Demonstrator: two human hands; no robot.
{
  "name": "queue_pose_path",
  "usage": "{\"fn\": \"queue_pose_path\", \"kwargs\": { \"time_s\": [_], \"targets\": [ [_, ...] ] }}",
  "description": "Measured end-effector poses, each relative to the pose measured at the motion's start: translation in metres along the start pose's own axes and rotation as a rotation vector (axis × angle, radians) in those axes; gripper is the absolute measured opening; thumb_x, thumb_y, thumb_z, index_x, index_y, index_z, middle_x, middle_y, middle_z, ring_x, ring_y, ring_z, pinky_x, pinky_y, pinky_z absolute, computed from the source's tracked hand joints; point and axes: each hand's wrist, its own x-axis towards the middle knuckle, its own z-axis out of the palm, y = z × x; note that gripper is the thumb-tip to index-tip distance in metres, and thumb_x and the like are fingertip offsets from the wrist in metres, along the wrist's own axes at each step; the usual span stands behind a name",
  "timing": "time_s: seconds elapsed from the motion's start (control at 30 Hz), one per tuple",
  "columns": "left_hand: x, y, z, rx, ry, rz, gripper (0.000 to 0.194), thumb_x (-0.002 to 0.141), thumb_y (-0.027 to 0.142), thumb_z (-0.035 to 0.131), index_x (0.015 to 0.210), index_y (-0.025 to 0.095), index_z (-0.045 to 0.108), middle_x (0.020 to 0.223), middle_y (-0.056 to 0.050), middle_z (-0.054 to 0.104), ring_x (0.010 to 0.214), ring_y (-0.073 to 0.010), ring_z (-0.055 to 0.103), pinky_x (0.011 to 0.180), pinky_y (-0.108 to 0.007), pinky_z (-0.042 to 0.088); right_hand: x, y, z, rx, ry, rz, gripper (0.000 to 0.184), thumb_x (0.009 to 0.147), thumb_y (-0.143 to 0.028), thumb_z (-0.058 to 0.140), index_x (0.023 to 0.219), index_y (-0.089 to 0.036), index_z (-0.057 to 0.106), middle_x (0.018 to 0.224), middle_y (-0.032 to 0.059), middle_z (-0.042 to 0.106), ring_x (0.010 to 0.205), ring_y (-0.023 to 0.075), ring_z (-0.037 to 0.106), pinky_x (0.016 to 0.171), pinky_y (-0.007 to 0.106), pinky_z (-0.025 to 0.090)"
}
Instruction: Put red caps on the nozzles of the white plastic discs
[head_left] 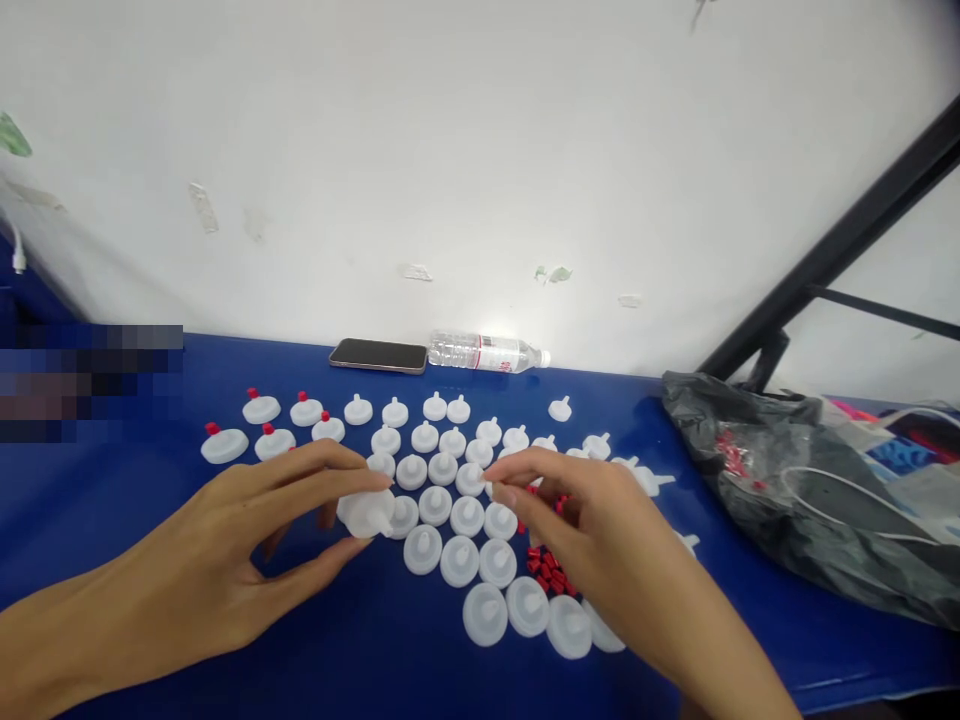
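Note:
My left hand (255, 540) grips a white round cap (367, 513) with a nozzle, thumb below and fingers above, the nozzle tipped to the right. My right hand (600, 525) is closed in a pinch over the middle of the rows; whatever lies between its fingertips is hidden. Around both hands stand several white nozzle caps (459, 562), their nozzles bare. Small red tips (550, 572) lie in a loose pile beside and partly under my right hand. At the left, several white caps (225, 446) carry red tips (268, 428) on their nozzles.
Against the white wall lie a phone (379, 355) and a clear water bottle (487, 352) on its side. A black plastic bag (817, 530) with more red pieces sits at the right, below a black metal bar (847, 230). The tabletop (360, 640) is blue.

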Motion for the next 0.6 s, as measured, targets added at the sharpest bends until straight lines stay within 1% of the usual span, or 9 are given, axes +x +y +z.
{"fn": "queue_pose_path", "kwargs": {
  "time_s": [0.07,0.13,0.17,0.27,0.3,0.37,0.47,0.53,0.6],
  "targets": [
    [-0.001,0.002,0.001,-0.060,0.026,0.012,0.027,0.113,0.037,0.070,0.139,0.038,0.073,0.138,0.003,0.085,0.057,-0.0035,0.064,0.058,-0.015,0.060,0.000,-0.006,0.008,0.042,0.014,-0.047,0.020,0.113,-0.034,0.073,0.119,-0.035,0.093,0.097,-0.0015,0.089,0.065,0.0188,0.068,0.061,0.031,0.046],
    [-0.006,0.004,0.003,-0.107,0.072,-0.028,0.023,0.110,0.036,0.073,0.133,0.034,0.072,0.149,0.001,0.083,0.052,-0.0021,0.059,0.057,-0.017,0.060,0.000,-0.013,0.015,0.096,0.013,-0.112,0.022,0.113,-0.029,0.074,0.121,-0.036,0.094,0.104,-0.0019,0.091,0.074,0.0191,0.072,0.068,0.031,0.052],
    [-0.008,0.006,0.005,-0.129,0.098,-0.059,0.022,0.109,0.036,0.073,0.130,0.034,0.071,0.149,0.001,0.084,0.051,-0.0022,0.057,0.056,-0.018,0.059,0.000,-0.017,0.019,0.127,-0.004,-0.150,0.024,0.113,-0.027,0.074,0.120,-0.036,0.094,0.105,-0.0024,0.091,0.077,0.0190,0.074,0.073,0.031,0.055],
    [-0.011,0.014,0.010,-0.197,0.154,-0.127,0.018,0.108,0.037,0.070,0.126,0.034,0.070,0.131,0.007,0.090,0.051,-0.0038,0.055,0.051,-0.018,0.054,0.000,-0.028,0.027,0.223,-0.080,-0.236,0.026,0.113,-0.023,0.072,0.117,-0.036,0.095,0.103,-0.0042,0.091,0.085,0.0174,0.078,0.087,0.030,0.060],
    [-0.010,0.016,0.010,-0.204,0.160,-0.123,0.017,0.108,0.037,0.070,0.125,0.035,0.071,0.124,0.009,0.090,0.051,-0.0041,0.056,0.050,-0.017,0.052,0.000,-0.030,0.029,0.251,-0.102,-0.252,0.026,0.114,-0.024,0.073,0.118,-0.037,0.095,0.104,-0.0052,0.091,0.086,0.0167,0.079,0.088,0.029,0.060],
    [-0.006,0.018,0.009,-0.202,0.177,-0.098,0.014,0.108,0.036,0.070,0.121,0.035,0.074,0.115,0.010,0.089,0.052,-0.0037,0.057,0.050,-0.015,0.052,-0.001,-0.032,0.031,0.299,-0.137,-0.260,0.029,0.114,-0.024,0.073,0.127,-0.041,0.092,0.107,-0.0075,0.091,0.088,0.0156,0.079,0.085,0.027,0.059],
    [0.001,0.014,0.004,-0.193,0.165,-0.043,0.015,0.106,0.033,0.074,0.122,0.035,0.075,0.109,0.009,0.087,0.055,-0.0034,0.063,0.051,-0.012,0.052,0.000,-0.033,0.033,0.311,-0.189,-0.238,0.042,0.112,-0.023,0.073,0.144,-0.047,0.085,0.110,-0.0092,0.090,0.090,0.0161,0.080,0.085,0.027,0.058],
    [0.003,0.010,0.002,-0.202,0.127,-0.001,0.023,0.105,0.027,0.075,0.126,0.036,0.074,0.109,0.010,0.087,0.059,-0.0040,0.070,0.052,-0.010,0.054,0.001,-0.033,0.032,0.292,-0.211,-0.228,0.044,0.113,-0.023,0.073,0.148,-0.047,0.082,0.111,-0.0088,0.090,0.091,0.0172,0.080,0.091,0.029,0.059],
    [0.002,0.006,0.000,-0.215,0.095,0.032,0.027,0.104,0.022,0.075,0.128,0.037,0.074,0.110,0.010,0.088,0.065,-0.0049,0.075,0.053,-0.009,0.055,0.001,-0.033,0.033,0.287,-0.217,-0.229,0.042,0.114,-0.024,0.072,0.149,-0.046,0.081,0.111,-0.0083,0.090,0.090,0.0176,0.079,0.097,0.031,0.059]
  ]
}}
